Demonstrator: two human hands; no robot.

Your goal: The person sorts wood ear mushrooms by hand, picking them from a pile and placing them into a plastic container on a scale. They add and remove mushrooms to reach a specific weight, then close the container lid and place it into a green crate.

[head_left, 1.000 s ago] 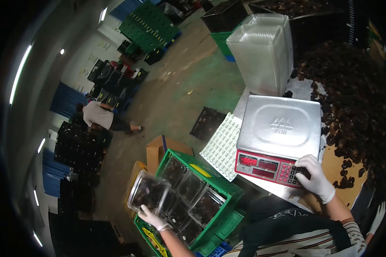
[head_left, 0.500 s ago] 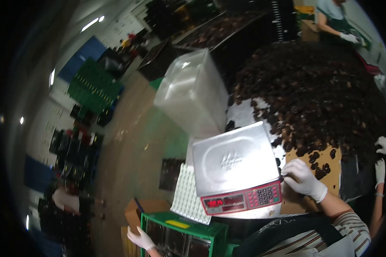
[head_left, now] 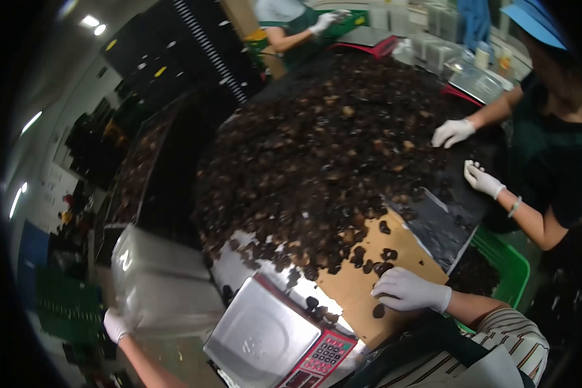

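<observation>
Head view, right hand: the gloved right hand (head_left: 410,291) lies flat on the cardboard sheet (head_left: 352,291), fingers stretched out and apart, pointing left; nothing is clamped in it.
Loose pieces: a few dark pieces (head_left: 379,311) lie on the cardboard just beside the fingertips, one below the hand and others above it; whether a finger touches any of them cannot be told.
Left hand: the gloved left hand (head_left: 115,325) is at the lower left corner of the stack of clear trays (head_left: 158,284) and touches it; motion blur hides the fingers, so it cannot be told if they are closed on the stack.
Left arm: bare forearm, cut off by the lower edge.
Stack: it stands left of the scale (head_left: 262,336), smeared by blur, single trays not countable.
Scale: steel pan bare, red keypad (head_left: 326,355) at its lower right, display partly out of frame and unreadable.
Heap: a large heap (head_left: 330,142) of dark shrivelled pieces fills the table above the cardboard; what they are is hard to make out.
Foil: a silvery sheet (head_left: 433,226) lies between the cardboard and the green crate (head_left: 511,265), whose contents are dark and indistinct.
Right-side co-worker: two gloved hands (head_left: 452,132) at the heap's right edge, near each other, holding nothing visible.
Far co-worker: a gloved hand (head_left: 322,22) at the top edge, body cut off.
Background left: dark crates, blurred.
</observation>
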